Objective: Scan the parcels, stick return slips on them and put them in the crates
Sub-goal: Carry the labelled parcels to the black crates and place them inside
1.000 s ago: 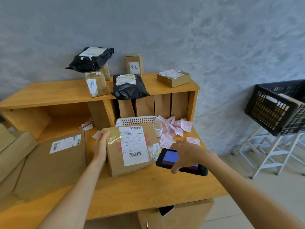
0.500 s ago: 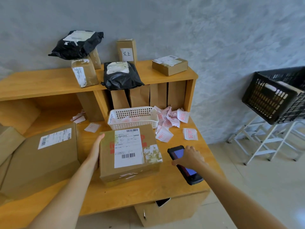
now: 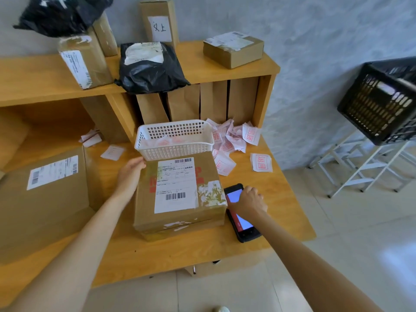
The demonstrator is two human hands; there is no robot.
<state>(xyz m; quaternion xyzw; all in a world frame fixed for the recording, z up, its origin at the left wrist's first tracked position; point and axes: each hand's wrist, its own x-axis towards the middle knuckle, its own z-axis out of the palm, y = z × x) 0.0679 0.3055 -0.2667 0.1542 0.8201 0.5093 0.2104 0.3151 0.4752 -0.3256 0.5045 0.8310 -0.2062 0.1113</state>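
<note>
A brown cardboard parcel [image 3: 180, 218] with a white barcode label lies flat on the wooden desk [image 3: 180, 253], in front of me. My left hand [image 3: 129, 176] rests against its left side, fingertips at the far left corner. Right of the parcel lies a black handheld scanner [image 3: 244, 225] with a lit screen; my right hand [image 3: 247, 201] grips it from above, fingers curled over its middle. Return slips [image 3: 261, 163] with red stamps lie loose behind the scanner, more in a pile [image 3: 229, 140]. A black crate [image 3: 378, 102] sits on a white stand at the right.
A white plastic basket [image 3: 175, 149] holding slips stands just behind the parcel. A large flat box [image 3: 45, 199] lies at the left. On the shelf above sit a black mailer bag [image 3: 150, 66], a small box [image 3: 234, 49] and several upright boxes. Tiled floor lies to the right.
The parcel went from tilted up to lying flat. My right hand brought the scanner down from in front of the label onto the desk beside the parcel. My view moved closer and lower.
</note>
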